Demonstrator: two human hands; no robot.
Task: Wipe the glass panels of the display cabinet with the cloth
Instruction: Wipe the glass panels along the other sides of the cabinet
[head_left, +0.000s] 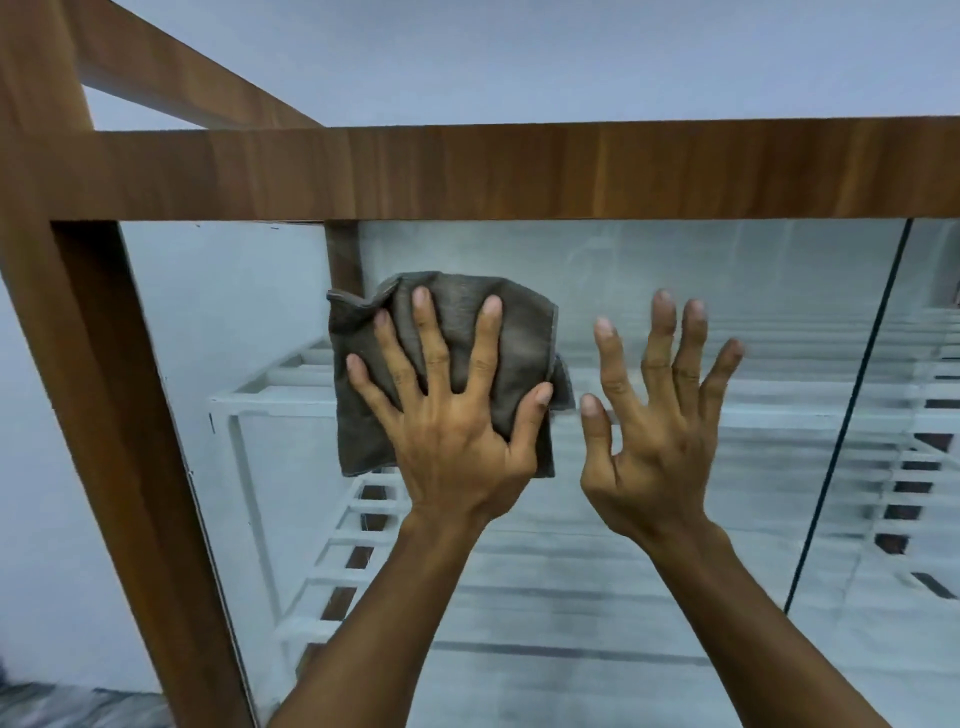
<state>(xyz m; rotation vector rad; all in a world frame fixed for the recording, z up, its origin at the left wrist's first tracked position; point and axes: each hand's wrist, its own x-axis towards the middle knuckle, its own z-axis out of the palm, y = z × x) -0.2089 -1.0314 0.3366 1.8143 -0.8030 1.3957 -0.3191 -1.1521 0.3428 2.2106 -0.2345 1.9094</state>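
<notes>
I hold one folded grey cloth (519, 338) under my left hand's (457, 436) spread fingers (431, 343) on two wood-framed glass panels (561, 597), right hand (654, 457) splayed wide.

The left hand (457, 431) presses the cloth (452, 364) against the glass panel (675, 597), right hand (660, 441) beside it.
</notes>
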